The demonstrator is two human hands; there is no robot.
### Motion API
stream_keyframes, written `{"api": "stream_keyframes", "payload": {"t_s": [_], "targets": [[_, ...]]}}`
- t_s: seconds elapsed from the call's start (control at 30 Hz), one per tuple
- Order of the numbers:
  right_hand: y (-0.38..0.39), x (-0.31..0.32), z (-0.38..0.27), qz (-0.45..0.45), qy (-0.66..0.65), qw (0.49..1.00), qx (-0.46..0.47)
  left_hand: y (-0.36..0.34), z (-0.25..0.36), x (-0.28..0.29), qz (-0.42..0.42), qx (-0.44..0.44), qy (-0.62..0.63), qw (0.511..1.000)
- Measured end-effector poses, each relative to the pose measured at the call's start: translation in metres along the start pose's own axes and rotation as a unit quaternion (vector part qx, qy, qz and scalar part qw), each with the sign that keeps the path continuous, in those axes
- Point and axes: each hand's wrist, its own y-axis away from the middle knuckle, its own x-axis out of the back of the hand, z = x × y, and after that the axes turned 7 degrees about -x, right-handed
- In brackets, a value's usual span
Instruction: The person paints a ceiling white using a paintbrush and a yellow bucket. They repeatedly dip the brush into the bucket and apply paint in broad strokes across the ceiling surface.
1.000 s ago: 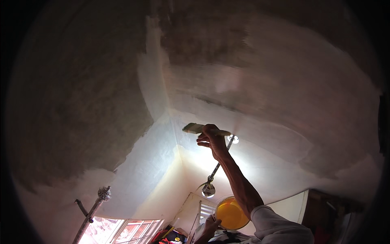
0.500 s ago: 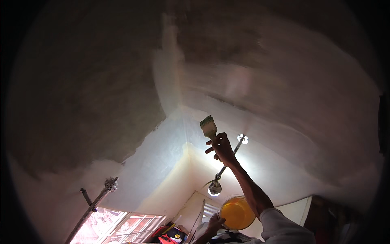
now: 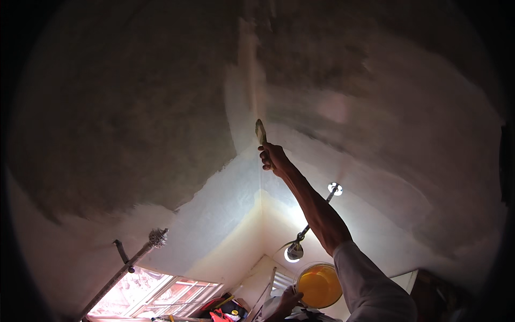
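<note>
Brush (image 3: 260, 131): flat, bristles up against the rough ceiling (image 3: 134, 107), long axis near vertical.
Right hand (image 3: 274, 159): clenched round its handle.
Left hand (image 3: 288, 300): grasping yellow tub (image 3: 319, 285).

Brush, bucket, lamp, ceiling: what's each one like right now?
Brush: held up in the right hand, tip at the ceiling.
Bucket: yellow, gripped at its rim by the left hand.
Lamp: lit.
Ceiling: partly white, partly dark and patchy.
Window: bright with daylight.
</note>
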Motion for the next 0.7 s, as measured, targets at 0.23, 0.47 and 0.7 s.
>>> {"api": "stream_keyframes", "payload": {"t_s": [0.23,0.47,0.7], "targets": [[-0.055,0.011,-0.014,0.01,0.014,1.0,0.004,-0.007,-0.019,0.013,0.009,-0.024,0.012,1.0],[-0.048,0.014,0.009,0.132,-0.078,0.987,0.053,-0.001,-0.014,0.018,-0.019,-0.098,0.106,0.989],[-0.022,-0.021,0.031,0.096,-0.067,0.992,0.05,-0.005,-0.006,0.02,0.043,-0.031,0.028,0.998]]}}
